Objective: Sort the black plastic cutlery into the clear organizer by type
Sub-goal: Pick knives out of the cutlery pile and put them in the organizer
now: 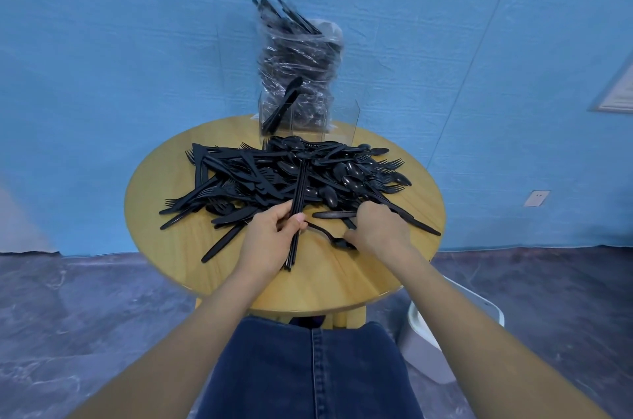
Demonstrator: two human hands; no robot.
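A big heap of black plastic cutlery [294, 175], forks, spoons and knives mixed, covers the round wooden table [171, 247]. My left hand [270, 240] grips a stacked bundle of black pieces [298, 192] held edge-on, so their type is not readable. My right hand [380, 230] reaches into the near edge of the heap; its thumb touches a black spoon [329, 236] lying on the table, and its fingertips are hidden. The clear organizer [301, 117] stands at the table's far edge, with a few black knives [284, 106] leaning in its left compartment.
Behind the organizer a clear plastic bag [301, 58] stuffed with black cutlery stands against the blue wall. A white bin [445, 333] sits on the floor to the right of the table. My jeans-clad lap [308, 367] is just below the table's near edge.
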